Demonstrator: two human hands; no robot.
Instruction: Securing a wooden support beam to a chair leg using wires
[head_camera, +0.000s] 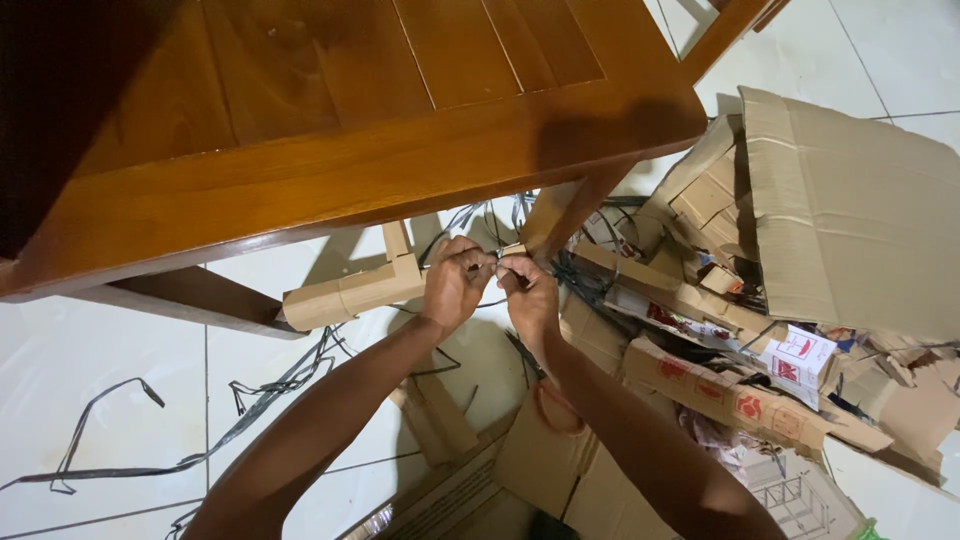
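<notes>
My left hand and my right hand meet just below the edge of a wooden table. Both pinch a thin black plastic strap that runs around a small folded cardboard piece. The fingers of both hands are closed on the strap, close together at the cardboard's right end. The cardboard piece is L-shaped and hangs between my hands and the table leg. Whether the strap is knotted I cannot tell.
A big pile of flattened cardboard boxes lies on the right, some with red print. Loose black straps trail across the white tiled floor on the left. More cardboard lies under my forearms.
</notes>
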